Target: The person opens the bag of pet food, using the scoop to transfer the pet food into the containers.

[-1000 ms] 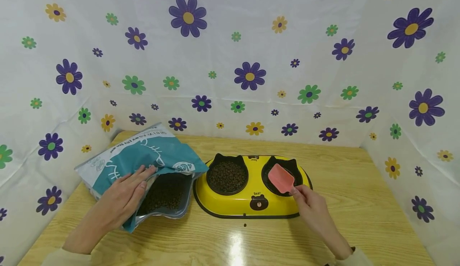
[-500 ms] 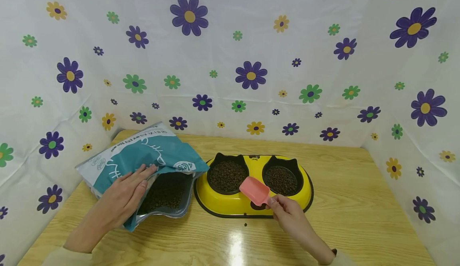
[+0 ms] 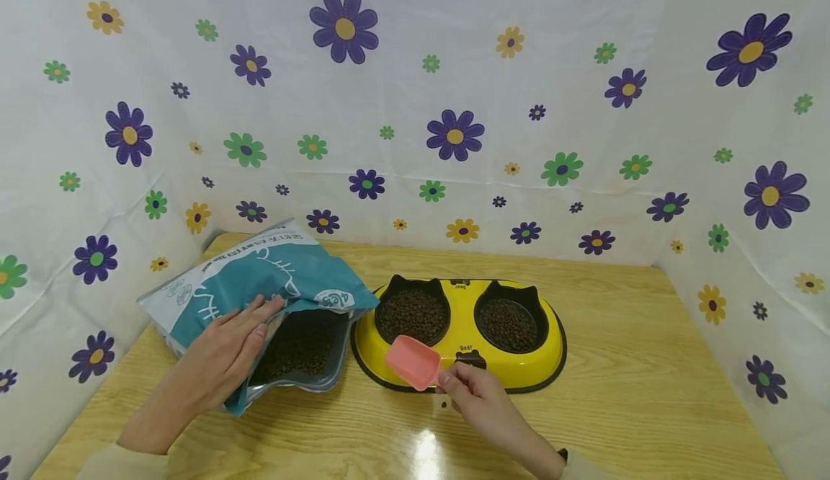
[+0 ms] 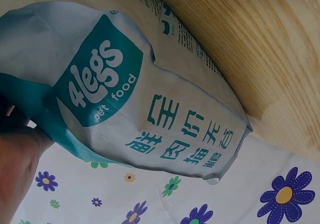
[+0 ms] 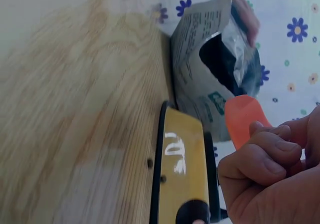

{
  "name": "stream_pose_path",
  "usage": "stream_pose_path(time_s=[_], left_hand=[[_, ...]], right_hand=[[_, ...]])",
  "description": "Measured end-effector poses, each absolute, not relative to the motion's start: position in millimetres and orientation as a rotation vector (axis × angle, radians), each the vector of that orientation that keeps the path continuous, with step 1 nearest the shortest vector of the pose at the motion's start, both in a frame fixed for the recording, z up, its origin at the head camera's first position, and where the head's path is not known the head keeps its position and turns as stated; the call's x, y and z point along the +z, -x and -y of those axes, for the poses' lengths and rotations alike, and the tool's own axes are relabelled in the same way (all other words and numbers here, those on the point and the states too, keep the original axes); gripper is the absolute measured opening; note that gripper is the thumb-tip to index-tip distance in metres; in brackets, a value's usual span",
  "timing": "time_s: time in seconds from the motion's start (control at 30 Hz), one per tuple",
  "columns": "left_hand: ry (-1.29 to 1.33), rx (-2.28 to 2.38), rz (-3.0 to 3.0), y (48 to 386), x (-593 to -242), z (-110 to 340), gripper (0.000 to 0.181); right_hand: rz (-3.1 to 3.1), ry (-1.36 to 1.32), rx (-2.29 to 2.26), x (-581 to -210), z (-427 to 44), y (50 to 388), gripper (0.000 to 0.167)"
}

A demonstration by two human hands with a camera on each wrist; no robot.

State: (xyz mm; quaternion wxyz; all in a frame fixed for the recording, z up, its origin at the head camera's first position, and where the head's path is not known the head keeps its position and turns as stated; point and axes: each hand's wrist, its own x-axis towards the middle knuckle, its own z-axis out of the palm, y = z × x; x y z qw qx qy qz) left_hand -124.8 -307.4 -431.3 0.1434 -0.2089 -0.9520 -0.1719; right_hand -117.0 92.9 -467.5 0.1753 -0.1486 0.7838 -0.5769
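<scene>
In the head view my left hand (image 3: 223,354) rests with fairly straight fingers on a teal and white pet food bag (image 3: 243,285). The bag lies on its side with its mouth gaping, and brown kibble (image 3: 298,354) shows inside. My right hand (image 3: 483,397) grips the handle of a pink scoop (image 3: 413,362), whose visible hollow holds no kibble. The scoop hovers over the front left of a yellow double-bowl feeder (image 3: 462,314). Kibble fills much of the cat-eared left bowl (image 3: 411,316); the right bowl (image 3: 511,325) shows a smaller heap.
A stray piece of kibble (image 3: 444,405) lies on the wooden table (image 3: 635,365) in front of the feeder. Flower-printed cloth (image 3: 402,91) hangs behind and along both sides of the table.
My right hand has carried the pink scoop from above the right bowl leftward and toward me, to the feeder's front left. Kibble now shows in the right bowl. My left hand stays on the bag.
</scene>
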Motion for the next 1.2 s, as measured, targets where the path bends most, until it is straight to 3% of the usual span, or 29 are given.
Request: stream_pose_path(time_s=[0.5,0.8,0.93,1.07,1.2], left_hand=[[0.627,-0.498,2.683,127,-430,306,0.044],[0.631,-0.471,2.676,128,-432,308,0.043],[0.651,-0.456,2.650,128,-431,309,0.043],[0.646,-0.420,2.660,127,-430,309,0.043],[0.665,-0.353,2.658,127,-432,310,0.043]], right_hand=[[-2.095,0.539,-1.661,-456,-50,115,0.042],[-2.312,0.573,-1.570,-451,-18,125,0.034],[-2.594,0.872,-1.375,-452,-1,131,0.024],[-3.078,1.314,-0.882,-456,15,135,0.015],[-3.335,1.413,-0.391,-459,28,139,0.014]])
